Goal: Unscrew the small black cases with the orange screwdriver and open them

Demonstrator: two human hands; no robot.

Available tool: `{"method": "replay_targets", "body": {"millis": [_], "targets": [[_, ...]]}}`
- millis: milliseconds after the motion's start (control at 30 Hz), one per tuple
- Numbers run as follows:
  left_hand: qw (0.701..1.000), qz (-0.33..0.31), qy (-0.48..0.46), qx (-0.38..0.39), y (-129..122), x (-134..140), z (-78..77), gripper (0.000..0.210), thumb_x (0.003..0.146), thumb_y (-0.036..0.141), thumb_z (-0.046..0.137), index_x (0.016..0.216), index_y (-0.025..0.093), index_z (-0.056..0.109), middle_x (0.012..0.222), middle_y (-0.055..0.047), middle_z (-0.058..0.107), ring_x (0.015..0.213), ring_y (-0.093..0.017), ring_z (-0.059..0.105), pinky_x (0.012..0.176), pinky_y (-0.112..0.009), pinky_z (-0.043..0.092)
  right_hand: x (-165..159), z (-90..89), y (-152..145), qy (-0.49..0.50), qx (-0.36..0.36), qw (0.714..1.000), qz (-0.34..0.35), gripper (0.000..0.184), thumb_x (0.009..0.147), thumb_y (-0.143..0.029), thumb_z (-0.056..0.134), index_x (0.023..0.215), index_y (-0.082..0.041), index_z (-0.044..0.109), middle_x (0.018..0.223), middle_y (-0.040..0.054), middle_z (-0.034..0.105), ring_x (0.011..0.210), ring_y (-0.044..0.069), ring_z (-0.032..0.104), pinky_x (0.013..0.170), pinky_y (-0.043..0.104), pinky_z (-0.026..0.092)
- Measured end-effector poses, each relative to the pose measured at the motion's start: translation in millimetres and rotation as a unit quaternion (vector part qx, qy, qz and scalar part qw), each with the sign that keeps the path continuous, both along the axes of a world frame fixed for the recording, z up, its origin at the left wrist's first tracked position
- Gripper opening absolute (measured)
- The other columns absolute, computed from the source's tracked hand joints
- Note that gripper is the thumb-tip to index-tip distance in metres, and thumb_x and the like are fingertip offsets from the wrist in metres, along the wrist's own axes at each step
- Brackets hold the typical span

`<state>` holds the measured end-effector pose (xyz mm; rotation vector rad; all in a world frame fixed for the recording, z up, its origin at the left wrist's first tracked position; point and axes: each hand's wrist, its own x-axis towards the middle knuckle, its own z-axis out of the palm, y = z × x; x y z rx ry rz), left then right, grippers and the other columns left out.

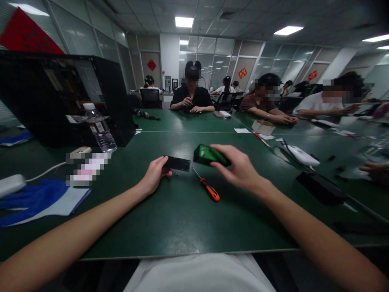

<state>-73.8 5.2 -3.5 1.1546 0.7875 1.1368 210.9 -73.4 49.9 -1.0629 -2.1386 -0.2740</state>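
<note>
My left hand (pixel 154 175) pinches one end of a thin, dark rectangular plate (pixel 180 164), held just above the table. In my right hand (pixel 240 164) is a small black box (pixel 200 157) with a shiny green face (pixel 212 153), gripped between thumb and fingers and tilted. A narrow gap separates the box from the plate. Below and between them lies a screwdriver (pixel 210 190) with an orange and black handle, its shaft pointing away from me. Neither hand touches it.
At left are a computer case (pixel 115 97), a water bottle (pixel 99 129) and blue gloves (pixel 39 198). To the right lie a white device (pixel 299 156), a black object (pixel 320 187), a cardboard box (pixel 263 127) and a red stick (pixel 261 140). Several people sit around the green table (pixel 182 227).
</note>
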Motion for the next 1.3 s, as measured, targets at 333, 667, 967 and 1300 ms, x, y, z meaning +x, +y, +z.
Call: {"method": "replay_targets", "body": {"millis": [333, 667, 967, 1300], "targets": [[0.996, -0.082, 0.007, -0.021, -9, 0, 3.5, 0.037, 0.077, 0.042, 0.081, 0.084, 0.01, 0.064, 0.073, -0.002, 0.065, 0.049, -0.008, 0.058, 0.045, -0.017, 0.045, 171, 3.4, 24, -0.026, -0.241, 0.772, -0.587, 0.049, 0.101, -0.041, 0.047, 0.139, -0.011, 0.054, 0.122, 0.031, 0.066, 0.112, 0.04, 0.066, 0.08, 0.043, 0.045], [0.994, -0.108, 0.029, -0.021, -8, 0, 0.7, 0.031, 0.081, 0.037, 0.079, 0.087, 0.011, 0.064, 0.075, -0.004, 0.07, 0.054, -0.012, 0.068, 0.051, -0.019, 0.054, 209, -3.9, 20, 0.001, -0.351, 0.694, -0.629, 0.033, 0.089, -0.043, 0.064, 0.106, -0.016, 0.072, 0.114, 0.0227, 0.071, 0.105, 0.037, 0.07, 0.075, 0.039, 0.053], [0.991, -0.124, 0.048, -0.011, -9, 1, 0.7, 0.034, 0.079, 0.04, 0.081, 0.09, 0.011, 0.068, 0.08, -0.007, 0.075, 0.062, -0.016, 0.074, 0.056, -0.02, 0.054, 183, 2.7, 24, 0.05, -0.265, 0.791, -0.549, 0.026, 0.093, -0.031, 0.056, 0.099, -0.01, 0.071, 0.109, 0.0302, 0.071, 0.105, 0.038, 0.067, 0.084, 0.045, 0.049], [0.982, -0.177, 0.056, 0.035, -26, 10, 0.2, 0.03, 0.081, 0.035, 0.08, 0.103, 0.014, 0.078, 0.102, -0.011, 0.079, 0.096, -0.022, 0.074, 0.083, -0.028, 0.057, 12, -20.0, 23, 0.193, -0.354, 0.913, 0.057, 0.042, 0.098, -0.055, 0.049, 0.101, -0.017, 0.069, 0.097, 0.0074, 0.073, 0.089, 0.02, 0.069, 0.083, 0.036, 0.056]]}}
